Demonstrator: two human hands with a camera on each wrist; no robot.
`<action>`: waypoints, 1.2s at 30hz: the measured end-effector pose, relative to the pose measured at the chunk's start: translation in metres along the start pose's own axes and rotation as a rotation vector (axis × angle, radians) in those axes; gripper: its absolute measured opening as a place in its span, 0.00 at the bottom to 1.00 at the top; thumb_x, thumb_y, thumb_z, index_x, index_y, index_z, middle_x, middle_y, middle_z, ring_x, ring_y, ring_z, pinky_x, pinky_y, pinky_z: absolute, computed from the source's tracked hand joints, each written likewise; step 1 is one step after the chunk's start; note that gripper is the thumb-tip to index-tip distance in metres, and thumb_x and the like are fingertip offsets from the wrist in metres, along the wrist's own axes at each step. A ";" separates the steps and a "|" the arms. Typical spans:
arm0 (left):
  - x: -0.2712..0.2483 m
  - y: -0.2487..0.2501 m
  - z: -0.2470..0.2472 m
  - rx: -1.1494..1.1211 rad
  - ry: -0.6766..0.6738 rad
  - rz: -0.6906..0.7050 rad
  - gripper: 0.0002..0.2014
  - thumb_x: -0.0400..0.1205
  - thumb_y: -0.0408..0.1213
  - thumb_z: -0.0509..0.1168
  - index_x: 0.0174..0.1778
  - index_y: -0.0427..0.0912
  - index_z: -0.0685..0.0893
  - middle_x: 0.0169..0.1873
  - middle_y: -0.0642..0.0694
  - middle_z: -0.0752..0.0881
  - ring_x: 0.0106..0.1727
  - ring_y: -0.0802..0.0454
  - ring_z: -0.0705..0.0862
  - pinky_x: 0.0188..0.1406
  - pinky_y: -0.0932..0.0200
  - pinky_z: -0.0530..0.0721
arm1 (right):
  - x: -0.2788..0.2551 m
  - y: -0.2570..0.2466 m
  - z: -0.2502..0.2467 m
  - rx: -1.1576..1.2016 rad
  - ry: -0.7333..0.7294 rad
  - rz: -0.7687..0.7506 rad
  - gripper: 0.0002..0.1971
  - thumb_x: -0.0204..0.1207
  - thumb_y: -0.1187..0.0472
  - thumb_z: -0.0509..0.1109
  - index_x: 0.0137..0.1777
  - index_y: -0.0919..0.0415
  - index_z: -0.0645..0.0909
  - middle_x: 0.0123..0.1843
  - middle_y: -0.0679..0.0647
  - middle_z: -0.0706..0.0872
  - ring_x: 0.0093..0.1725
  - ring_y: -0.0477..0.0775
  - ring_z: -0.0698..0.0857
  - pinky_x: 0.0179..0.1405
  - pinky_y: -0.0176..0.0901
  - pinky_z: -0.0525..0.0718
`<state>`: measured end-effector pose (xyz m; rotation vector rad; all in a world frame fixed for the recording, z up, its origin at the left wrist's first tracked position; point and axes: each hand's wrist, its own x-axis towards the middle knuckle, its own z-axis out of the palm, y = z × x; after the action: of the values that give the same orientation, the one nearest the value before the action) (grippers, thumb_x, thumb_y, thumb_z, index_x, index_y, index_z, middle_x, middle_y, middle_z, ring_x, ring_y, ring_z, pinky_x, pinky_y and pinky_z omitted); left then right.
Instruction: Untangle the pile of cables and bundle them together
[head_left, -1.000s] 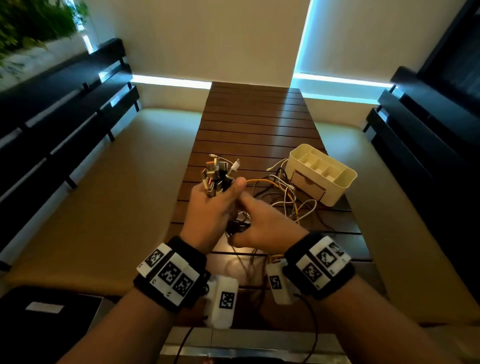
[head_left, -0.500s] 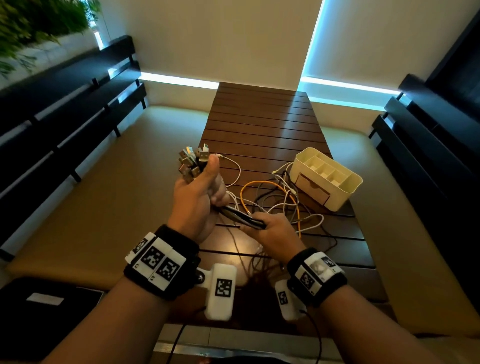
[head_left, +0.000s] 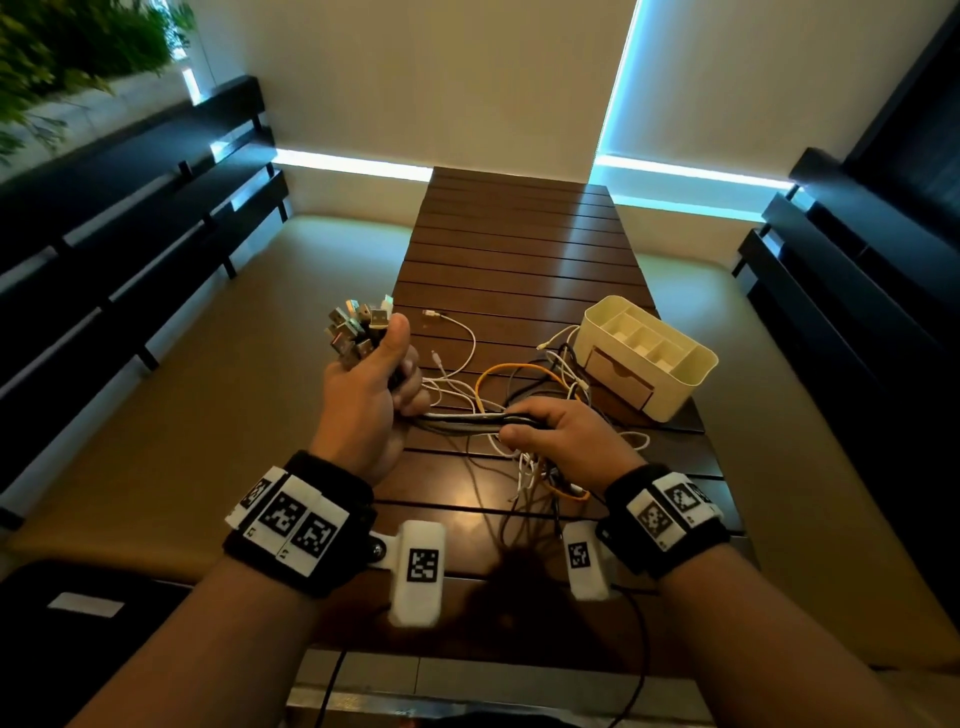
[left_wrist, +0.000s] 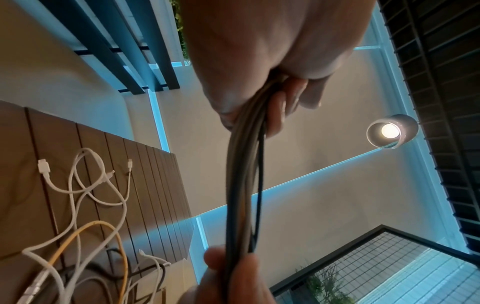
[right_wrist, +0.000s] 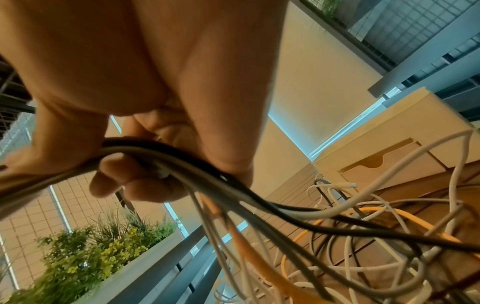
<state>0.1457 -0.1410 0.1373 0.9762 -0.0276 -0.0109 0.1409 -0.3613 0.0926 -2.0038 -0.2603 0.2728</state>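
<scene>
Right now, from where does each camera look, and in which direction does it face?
Head: above, facing forward and down at the table; both hands and forearms show, left hand, right hand.
Left wrist: under the left hand, looking along the cables toward the ceiling lamp.
Right wrist: under the right hand, facing the organizer box.
Shared: all views show the orange cable.

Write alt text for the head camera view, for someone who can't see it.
Two hands stretch a bunch of cables over a slatted wooden table: the left hand grips the plug ends, the right hand holds the cords. Loose white, black and orange cables lie tangled beside a cream organizer box.
</scene>
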 end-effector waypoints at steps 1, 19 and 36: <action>0.000 -0.001 -0.002 0.019 0.007 -0.007 0.13 0.81 0.46 0.66 0.34 0.46 0.74 0.27 0.50 0.72 0.21 0.59 0.63 0.20 0.65 0.63 | 0.000 0.000 0.000 0.028 0.012 -0.001 0.06 0.78 0.53 0.75 0.53 0.49 0.88 0.46 0.53 0.90 0.44 0.47 0.86 0.47 0.37 0.83; -0.025 -0.038 0.015 0.382 -0.301 -0.299 0.22 0.80 0.49 0.66 0.60 0.33 0.80 0.29 0.46 0.64 0.26 0.55 0.61 0.24 0.63 0.62 | 0.002 -0.035 -0.027 0.011 -0.015 -0.135 0.08 0.76 0.64 0.76 0.53 0.54 0.86 0.50 0.48 0.90 0.48 0.41 0.89 0.48 0.31 0.84; -0.027 -0.029 0.014 0.505 -0.398 -0.317 0.12 0.77 0.37 0.74 0.53 0.38 0.84 0.37 0.42 0.86 0.27 0.54 0.74 0.25 0.62 0.68 | 0.008 -0.037 -0.022 0.202 -0.072 -0.094 0.10 0.73 0.55 0.76 0.50 0.57 0.81 0.44 0.51 0.89 0.45 0.51 0.88 0.46 0.43 0.85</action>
<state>0.1181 -0.1680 0.1209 1.4623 -0.2511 -0.5110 0.1532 -0.3614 0.1340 -1.7796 -0.3576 0.2997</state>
